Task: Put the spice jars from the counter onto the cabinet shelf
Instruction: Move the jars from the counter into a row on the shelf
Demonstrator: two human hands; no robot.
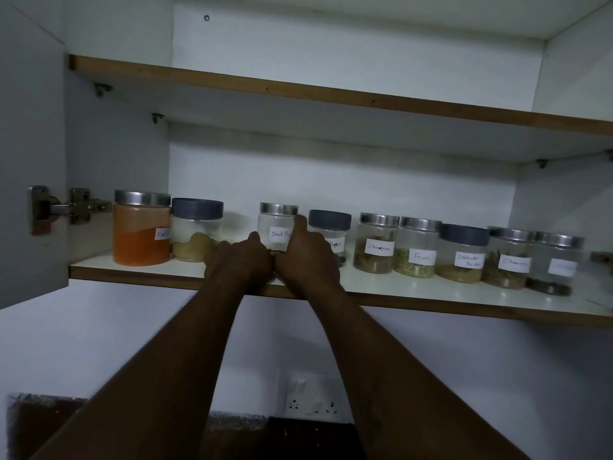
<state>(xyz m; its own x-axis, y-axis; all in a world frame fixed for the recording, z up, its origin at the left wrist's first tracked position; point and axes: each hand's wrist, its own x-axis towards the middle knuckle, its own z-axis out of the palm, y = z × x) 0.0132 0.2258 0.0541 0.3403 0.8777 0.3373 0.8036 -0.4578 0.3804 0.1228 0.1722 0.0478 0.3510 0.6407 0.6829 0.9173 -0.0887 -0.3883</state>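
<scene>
Spice jars (416,247), 9 of them, stand in a row along the lower cabinet shelf (431,295), most with handwritten labels. Both hands are up at the steel-lidded Black Pepper jar (278,227), 3rd from the left and upright on the shelf. The left hand (238,260) curls against its left side low down. The right hand (306,257) wraps its right side, thumb pointing up the glass. Together they grip it. Left of it, apart, sits a grey-lidded jar (196,230), which touches a tall red-powder jar (141,229). A wall socket (311,398) shows below.
</scene>
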